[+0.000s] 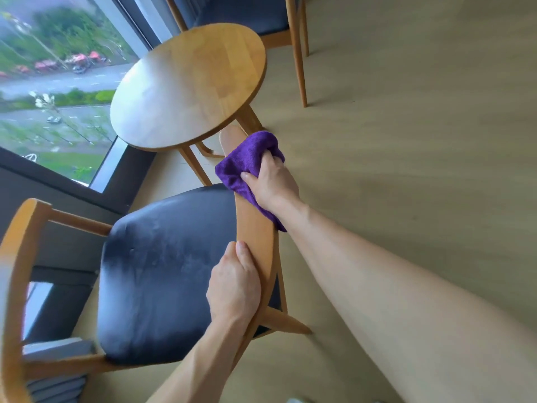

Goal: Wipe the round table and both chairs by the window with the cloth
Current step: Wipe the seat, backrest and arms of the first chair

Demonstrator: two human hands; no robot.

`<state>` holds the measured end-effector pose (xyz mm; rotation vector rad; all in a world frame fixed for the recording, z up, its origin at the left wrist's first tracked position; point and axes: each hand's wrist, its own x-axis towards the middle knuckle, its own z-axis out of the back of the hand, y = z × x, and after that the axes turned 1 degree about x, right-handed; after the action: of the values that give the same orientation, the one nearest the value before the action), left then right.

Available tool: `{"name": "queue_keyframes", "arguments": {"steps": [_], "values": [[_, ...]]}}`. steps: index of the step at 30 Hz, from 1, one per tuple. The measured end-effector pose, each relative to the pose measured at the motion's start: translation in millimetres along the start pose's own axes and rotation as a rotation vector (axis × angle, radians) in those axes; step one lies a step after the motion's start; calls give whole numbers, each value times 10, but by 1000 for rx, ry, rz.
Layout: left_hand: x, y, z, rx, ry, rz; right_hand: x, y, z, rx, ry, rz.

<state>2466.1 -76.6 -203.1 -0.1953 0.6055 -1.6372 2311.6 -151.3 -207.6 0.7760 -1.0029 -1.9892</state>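
Gripping fuzzy purple cloth (247, 158), right hand (273, 184) rubs smooth curved wooden armrest (257, 228); left hand (234, 289) clasps it.

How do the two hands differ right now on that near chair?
The right hand grips the purple cloth against the near chair's wooden armrest, farther along it; the left hand holds nothing but the bare armrest itself, nearer the person. Both curl round the same armrest.

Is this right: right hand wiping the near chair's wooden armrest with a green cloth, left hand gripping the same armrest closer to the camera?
Not quite: the cloth is purple, not green, as the head view shows. The rest holds: the right hand grips it against the near chair's wooden armrest, and the left hand grips the same armrest closer to the camera.
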Motion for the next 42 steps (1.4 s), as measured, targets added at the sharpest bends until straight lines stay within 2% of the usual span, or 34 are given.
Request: {"name": "queue_keyframes", "arguments": {"steps": [18, 23, 27, 42], "values": [[58, 56, -68, 59, 106, 135, 1180, 530, -201, -434, 8, 207], [50, 46, -50, 35, 124, 130, 1041, 473, -222, -488, 35, 314], [20, 31, -20, -6, 95, 96, 853, 339, -155, -470, 78, 324], [11, 9, -29, -31, 36, 74, -207, -1, -38, -455, 9, 349]]}}
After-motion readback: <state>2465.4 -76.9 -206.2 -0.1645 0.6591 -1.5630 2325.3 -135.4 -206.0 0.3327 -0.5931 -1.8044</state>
